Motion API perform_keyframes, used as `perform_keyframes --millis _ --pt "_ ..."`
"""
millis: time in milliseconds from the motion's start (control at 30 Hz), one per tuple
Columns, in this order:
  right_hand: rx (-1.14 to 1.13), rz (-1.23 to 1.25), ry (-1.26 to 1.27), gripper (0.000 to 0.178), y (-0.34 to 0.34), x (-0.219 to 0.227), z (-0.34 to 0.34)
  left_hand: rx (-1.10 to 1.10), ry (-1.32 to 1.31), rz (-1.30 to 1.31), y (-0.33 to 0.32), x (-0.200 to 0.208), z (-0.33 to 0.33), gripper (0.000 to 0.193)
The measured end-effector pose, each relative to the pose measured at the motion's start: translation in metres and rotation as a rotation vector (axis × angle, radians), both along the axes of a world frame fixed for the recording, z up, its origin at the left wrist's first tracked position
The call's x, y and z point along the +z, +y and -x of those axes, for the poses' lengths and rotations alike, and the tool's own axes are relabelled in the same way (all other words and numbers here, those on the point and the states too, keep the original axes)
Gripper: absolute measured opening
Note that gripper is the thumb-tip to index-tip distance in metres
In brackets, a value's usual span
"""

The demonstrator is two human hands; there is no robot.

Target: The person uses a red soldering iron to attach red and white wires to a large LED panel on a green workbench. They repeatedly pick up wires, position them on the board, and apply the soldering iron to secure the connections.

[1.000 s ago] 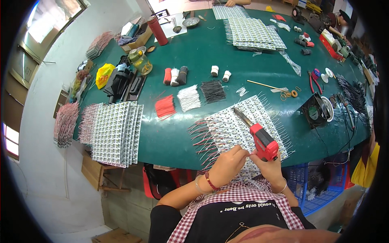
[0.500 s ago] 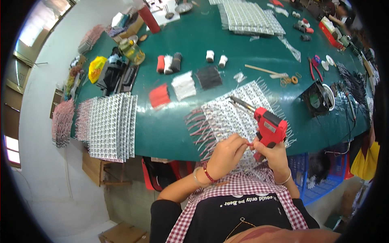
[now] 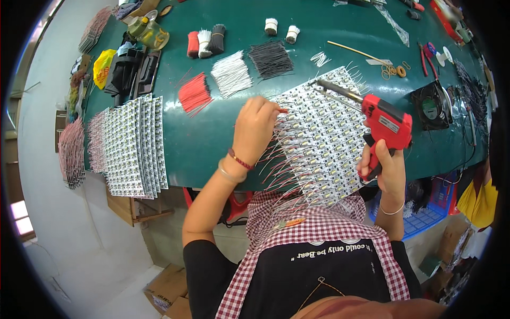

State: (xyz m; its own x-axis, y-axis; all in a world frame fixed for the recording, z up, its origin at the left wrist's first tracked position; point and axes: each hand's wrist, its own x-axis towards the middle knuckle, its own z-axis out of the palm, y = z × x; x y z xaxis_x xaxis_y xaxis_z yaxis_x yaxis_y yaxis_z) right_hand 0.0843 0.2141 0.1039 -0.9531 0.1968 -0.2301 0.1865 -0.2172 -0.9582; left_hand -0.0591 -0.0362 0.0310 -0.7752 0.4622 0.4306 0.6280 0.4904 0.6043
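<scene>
My right hand (image 3: 387,167) is wrapped round the grip of a red and black soldering gun (image 3: 388,123). Its long metal tip points to the upper left, over a white circuit board panel (image 3: 332,146) with rows of small parts. Thin pale and dark red wires fringe the panel's left edge. At the upper left of the panel, my left hand (image 3: 254,130) pinches short red wires (image 3: 282,110); how many I cannot tell. Loose red wires (image 3: 194,94), white wires (image 3: 232,74) and black wires (image 3: 271,59) lie in separate piles beyond my left hand.
A stack of wired panels (image 3: 130,149) stands at the left. Wire bundles (image 3: 204,43) and a yellow-green jar (image 3: 149,33) are farther back. To the right are a small fan (image 3: 431,109), red pliers (image 3: 427,61) and a wooden stick (image 3: 353,50). A blue crate (image 3: 425,220) sits below the table edge.
My hands have separated: the left has gone up and left with the red wires, the right outward with the soldering gun. The whole view has shifted, with the table's far side now cut off.
</scene>
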Motion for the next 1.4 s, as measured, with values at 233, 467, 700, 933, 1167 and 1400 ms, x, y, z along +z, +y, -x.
perform_keyframes --millis 233,467,700,933,1167,1400 --pt "-0.100 -0.003 -0.140 0.018 -0.019 -0.016 0.023 -0.252 0.280 0.167 0.010 -0.027 0.037 0.025" --pt "-0.032 -0.146 -0.254 0.022 -0.022 -0.029 0.027 -0.269 0.253 0.143 0.012 -0.040 0.044 0.026" --pt "-0.014 -0.205 -0.323 0.021 -0.030 -0.024 0.031 -0.262 0.238 0.189 0.013 -0.035 0.044 0.025" --pt "-0.034 -0.239 -0.327 0.018 -0.033 -0.020 0.032 -0.326 0.214 0.232 0.012 -0.032 0.053 0.023" --pt "-0.069 -0.234 -0.266 0.017 -0.033 -0.016 0.032 -0.363 0.229 0.238 0.012 -0.031 0.058 0.023" --pt "-0.059 -0.215 -0.276 0.017 -0.036 -0.016 0.032 -0.359 0.223 0.205 0.010 -0.038 0.059 0.026"
